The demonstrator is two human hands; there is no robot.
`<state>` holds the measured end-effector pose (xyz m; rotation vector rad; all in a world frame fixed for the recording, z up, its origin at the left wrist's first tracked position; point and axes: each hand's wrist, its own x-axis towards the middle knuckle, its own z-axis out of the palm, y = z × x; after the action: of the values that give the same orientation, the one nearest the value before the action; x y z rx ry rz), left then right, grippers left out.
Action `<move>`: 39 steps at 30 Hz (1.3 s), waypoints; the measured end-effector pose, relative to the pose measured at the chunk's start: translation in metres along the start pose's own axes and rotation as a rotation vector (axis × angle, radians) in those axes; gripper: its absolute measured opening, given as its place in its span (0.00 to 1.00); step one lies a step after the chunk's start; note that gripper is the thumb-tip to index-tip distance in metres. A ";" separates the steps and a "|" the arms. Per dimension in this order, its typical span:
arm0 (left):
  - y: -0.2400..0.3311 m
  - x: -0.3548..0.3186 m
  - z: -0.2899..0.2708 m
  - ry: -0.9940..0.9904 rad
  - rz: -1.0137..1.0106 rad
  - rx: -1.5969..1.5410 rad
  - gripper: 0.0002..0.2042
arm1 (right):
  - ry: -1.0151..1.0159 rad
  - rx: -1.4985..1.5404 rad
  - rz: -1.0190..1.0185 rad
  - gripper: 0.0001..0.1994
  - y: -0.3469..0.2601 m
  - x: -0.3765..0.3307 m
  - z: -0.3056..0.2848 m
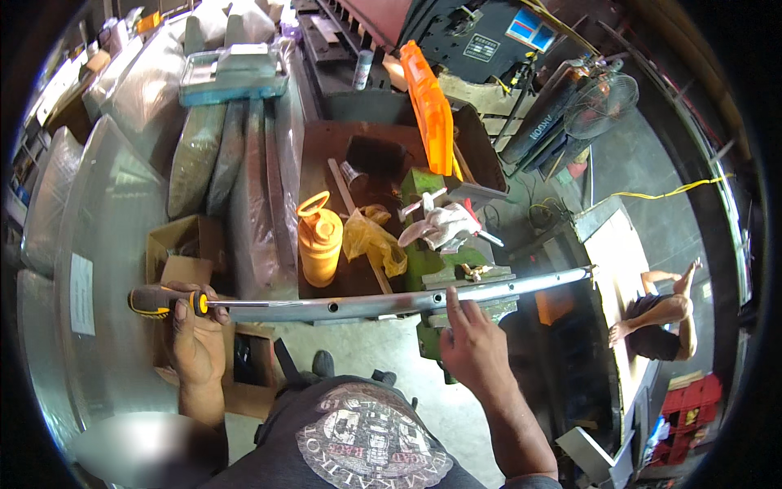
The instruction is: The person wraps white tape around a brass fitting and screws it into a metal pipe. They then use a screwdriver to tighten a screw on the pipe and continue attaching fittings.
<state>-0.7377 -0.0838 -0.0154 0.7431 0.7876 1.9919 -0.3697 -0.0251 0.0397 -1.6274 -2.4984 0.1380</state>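
Grey metal strip (391, 303) lay across the green vise (432, 261) at the tabletop's (326, 147) near edge. My left hand (195, 334) had fingers wrapped tight round a screwdriver (167, 301) at the strip's left end; my right hand (472, 346) rested extended fingers on it. Beyond stood an orange jug (319, 240).

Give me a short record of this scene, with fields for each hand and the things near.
left hand: grips a screwdriver, shaft along the metal bar
right hand: fingers on the bar
bar: long, curved, lies across a green vise
bench: orange jug, yellow bag, white gloves
right side: another person by a table
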 end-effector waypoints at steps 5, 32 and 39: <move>-0.008 -0.001 -0.008 0.030 -0.032 0.059 0.17 | -0.127 -0.227 0.028 0.34 -0.002 0.003 0.010; -0.023 -0.001 -0.018 0.037 -0.043 0.130 0.19 | -0.538 -0.936 -0.144 0.33 -0.045 0.027 0.004; -0.018 0.004 -0.017 0.056 -0.012 0.165 0.20 | -0.593 -0.411 0.007 0.42 -0.038 0.021 -0.026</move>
<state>-0.7426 -0.0766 -0.0389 0.7775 0.9961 1.9612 -0.4074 -0.0215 0.0733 -1.9830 -3.1281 0.1287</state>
